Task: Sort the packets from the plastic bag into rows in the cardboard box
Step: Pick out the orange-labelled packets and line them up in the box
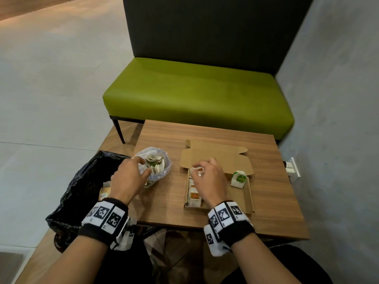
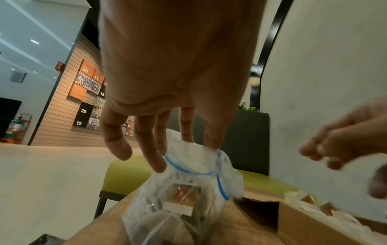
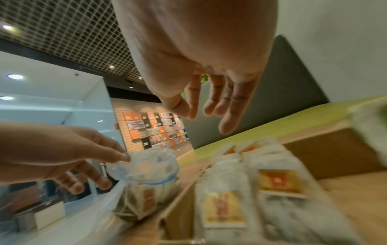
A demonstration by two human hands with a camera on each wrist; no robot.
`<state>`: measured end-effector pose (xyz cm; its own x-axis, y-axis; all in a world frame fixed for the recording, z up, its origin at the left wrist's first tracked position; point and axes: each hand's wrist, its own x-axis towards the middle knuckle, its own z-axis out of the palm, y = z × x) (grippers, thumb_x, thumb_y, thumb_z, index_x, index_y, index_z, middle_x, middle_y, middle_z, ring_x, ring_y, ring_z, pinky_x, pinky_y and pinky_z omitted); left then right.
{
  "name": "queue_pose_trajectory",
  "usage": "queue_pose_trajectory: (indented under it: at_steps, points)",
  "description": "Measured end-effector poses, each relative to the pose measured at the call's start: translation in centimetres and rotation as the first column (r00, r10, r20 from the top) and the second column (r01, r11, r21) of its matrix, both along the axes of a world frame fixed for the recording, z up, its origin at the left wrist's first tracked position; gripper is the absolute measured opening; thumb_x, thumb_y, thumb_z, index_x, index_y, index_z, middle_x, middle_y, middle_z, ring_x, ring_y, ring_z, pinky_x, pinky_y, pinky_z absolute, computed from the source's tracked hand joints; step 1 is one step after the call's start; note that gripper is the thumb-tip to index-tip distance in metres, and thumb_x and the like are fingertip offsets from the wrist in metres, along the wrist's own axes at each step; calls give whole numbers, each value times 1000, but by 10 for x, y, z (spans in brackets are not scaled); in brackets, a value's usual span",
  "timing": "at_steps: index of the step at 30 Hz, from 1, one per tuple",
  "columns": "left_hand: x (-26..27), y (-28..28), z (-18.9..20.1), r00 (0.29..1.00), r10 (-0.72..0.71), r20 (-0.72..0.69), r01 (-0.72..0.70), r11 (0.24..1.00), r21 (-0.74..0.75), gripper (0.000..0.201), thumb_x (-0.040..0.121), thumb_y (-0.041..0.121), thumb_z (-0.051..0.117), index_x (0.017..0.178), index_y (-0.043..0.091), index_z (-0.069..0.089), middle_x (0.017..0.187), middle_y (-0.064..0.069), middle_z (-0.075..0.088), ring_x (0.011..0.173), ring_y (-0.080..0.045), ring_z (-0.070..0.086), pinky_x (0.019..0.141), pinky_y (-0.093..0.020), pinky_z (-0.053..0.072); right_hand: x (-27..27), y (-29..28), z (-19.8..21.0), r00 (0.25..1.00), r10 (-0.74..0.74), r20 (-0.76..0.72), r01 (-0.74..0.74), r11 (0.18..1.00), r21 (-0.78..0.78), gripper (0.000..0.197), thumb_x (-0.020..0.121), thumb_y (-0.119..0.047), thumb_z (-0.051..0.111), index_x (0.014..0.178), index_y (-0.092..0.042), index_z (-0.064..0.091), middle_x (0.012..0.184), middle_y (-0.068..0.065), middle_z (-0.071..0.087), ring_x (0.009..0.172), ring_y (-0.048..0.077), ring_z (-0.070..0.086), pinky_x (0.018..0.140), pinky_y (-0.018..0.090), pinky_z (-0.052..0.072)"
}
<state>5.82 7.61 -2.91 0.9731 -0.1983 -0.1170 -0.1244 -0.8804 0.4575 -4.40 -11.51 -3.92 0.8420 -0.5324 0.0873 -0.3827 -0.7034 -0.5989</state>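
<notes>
A clear zip plastic bag (image 1: 155,166) of packets stands at the left of the wooden table (image 1: 272,193). My left hand (image 1: 141,168) pinches its rim between thumb and forefinger (image 2: 187,132), and its other fingers hang beside the bag (image 2: 184,199). The open cardboard box (image 1: 241,196) lies to the right. Orange-labelled packets (image 1: 194,194) fill its left row (image 3: 226,207). One green-labelled packet (image 1: 239,178) stands at the far right of the box. My right hand (image 1: 202,171) hovers over the far end of the orange row, its fingers (image 3: 225,126) relaxed and empty.
A black bin bag (image 1: 82,181) hangs open at the table's left edge. A green bench (image 1: 194,93) with a dark backrest stands beyond the table. A grey wall with a white socket (image 1: 292,169) runs along the right. The box's lid flap (image 1: 215,155) lies flat behind it.
</notes>
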Motion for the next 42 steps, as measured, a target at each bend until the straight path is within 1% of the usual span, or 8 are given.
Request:
queue_pose_trajectory:
  at_steps: [2,5,11,19,28,36,39,42]
  points:
    - [-2,0,-1,1000,-6,-19,6,999,-34,46,83,32,71,125,18,62,122,-11,66,111,-31,61,89,-41,50,13,16,4,997,77,18,-76,996,-45,19,93,-32,61,107,-24,71,111,-8,49,107,8,42,75,22,38]
    - [-8,-1,1,999,-21,-24,18,996,-84,56,77,21,75,130,9,60,124,-15,65,114,-33,60,92,-37,48,32,35,5,985,169,21,-167,983,-75,21,91,-33,63,108,-24,71,127,-1,47,121,16,39,83,28,48]
    - [-20,0,-1,999,-42,-31,38,992,-123,63,74,19,77,133,8,58,124,-12,66,107,-28,65,92,-35,49,63,60,-10,945,217,-244,-266,945,-192,36,90,-37,63,123,-25,67,151,8,35,134,29,31,103,47,41]
    - [-25,4,-7,994,-108,-24,105,989,-101,72,69,26,79,136,13,55,123,-8,67,98,-22,68,92,-36,53,82,66,-31,905,191,-380,-324,888,-325,31,97,-33,54,120,-16,65,141,8,47,126,31,43,99,49,39]
    - [-24,8,-9,991,-117,-62,107,985,-139,73,66,27,78,134,16,56,98,-6,74,95,-20,68,88,-35,54,95,75,-32,910,97,-404,-269,879,-395,24,94,-28,53,108,-18,69,133,8,54,121,34,46,102,58,34]
    - [-17,13,-9,999,-17,-46,11,990,-139,76,72,33,78,139,7,52,129,-12,64,113,-27,63,98,-38,50,73,68,-12,938,285,-200,-345,836,-426,25,95,-30,53,95,-22,76,146,5,49,125,30,44,104,53,36]
    - [-12,11,-5,1000,-1,-23,-1,994,-113,72,77,33,76,139,6,52,133,-13,61,123,-28,56,100,-37,46,52,53,1,928,373,19,-318,816,-484,14,89,-31,67,86,-23,78,116,2,62,104,23,53,85,42,50]
    - [-12,10,1,999,-19,-31,17,996,-86,65,84,38,71,141,12,52,135,-11,58,124,-28,55,97,-39,46,29,28,9,881,438,180,-274,781,-561,8,86,-29,73,85,-21,75,83,-1,56,79,18,51,65,30,43]
